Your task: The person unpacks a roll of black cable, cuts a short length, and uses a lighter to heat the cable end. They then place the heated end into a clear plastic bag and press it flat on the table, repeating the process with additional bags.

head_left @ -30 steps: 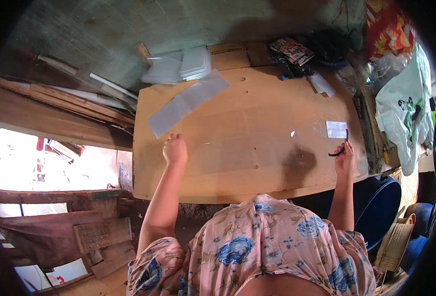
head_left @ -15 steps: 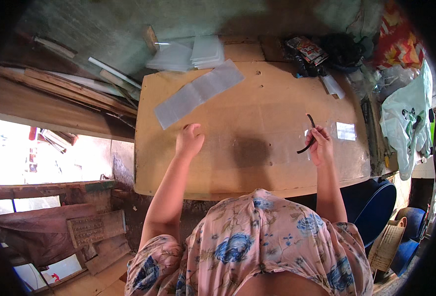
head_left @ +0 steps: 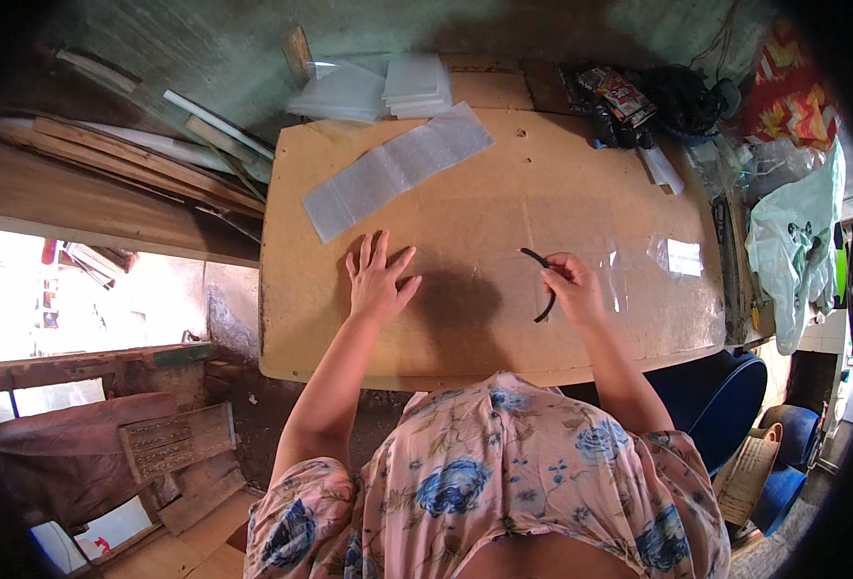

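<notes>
Planks [head_left: 137,164] lie in the upper left of the frame. Next comes the tan desk [head_left: 301,309], with a clear plastic strip [head_left: 398,172] slanting across its upper left part. Just below it, left of the frame's centre, the left hand's [head_left: 380,288] grip is spread, fingers apart; whether it touches the desk cannot be told. Right of centre, a curved black piece [head_left: 547,307] is pinched in the right hand's [head_left: 576,287] grip. A pale bag [head_left: 784,261] hangs at the right.
</notes>
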Demonstrator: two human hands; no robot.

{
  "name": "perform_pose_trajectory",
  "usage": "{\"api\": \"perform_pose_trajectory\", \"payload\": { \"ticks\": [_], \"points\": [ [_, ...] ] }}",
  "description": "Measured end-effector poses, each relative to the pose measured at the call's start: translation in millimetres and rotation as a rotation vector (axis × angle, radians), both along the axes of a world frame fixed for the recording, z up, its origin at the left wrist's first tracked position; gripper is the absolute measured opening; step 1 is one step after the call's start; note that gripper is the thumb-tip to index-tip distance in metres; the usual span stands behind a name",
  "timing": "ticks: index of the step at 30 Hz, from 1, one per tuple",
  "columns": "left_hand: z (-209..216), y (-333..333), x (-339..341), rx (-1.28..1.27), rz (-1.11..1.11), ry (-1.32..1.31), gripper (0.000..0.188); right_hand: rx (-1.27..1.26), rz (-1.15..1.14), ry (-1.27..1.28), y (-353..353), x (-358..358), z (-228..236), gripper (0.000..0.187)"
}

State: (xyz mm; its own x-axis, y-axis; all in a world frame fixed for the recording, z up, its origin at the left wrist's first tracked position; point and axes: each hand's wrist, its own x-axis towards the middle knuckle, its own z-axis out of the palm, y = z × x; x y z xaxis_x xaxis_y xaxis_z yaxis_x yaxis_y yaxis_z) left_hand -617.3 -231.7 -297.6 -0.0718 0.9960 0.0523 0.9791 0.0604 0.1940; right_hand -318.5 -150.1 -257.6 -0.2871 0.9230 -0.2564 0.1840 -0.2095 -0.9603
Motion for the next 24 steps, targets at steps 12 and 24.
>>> {"api": "perform_pose_trajectory", "payload": {
  "ticks": [12, 24],
  "points": [
    [3.7, 2.3, -3.3, -0.054, 0.013, 0.000, 0.044, 0.600, 0.391, -0.401, 1.3, -91.5, -8.5, 0.012],
    [3.2, 1.2, -3.7, -0.043, 0.018, 0.003, 0.044, 0.713, 0.532, -0.500, 6.2, -117.3, -27.5, 0.009]
  ]
}}
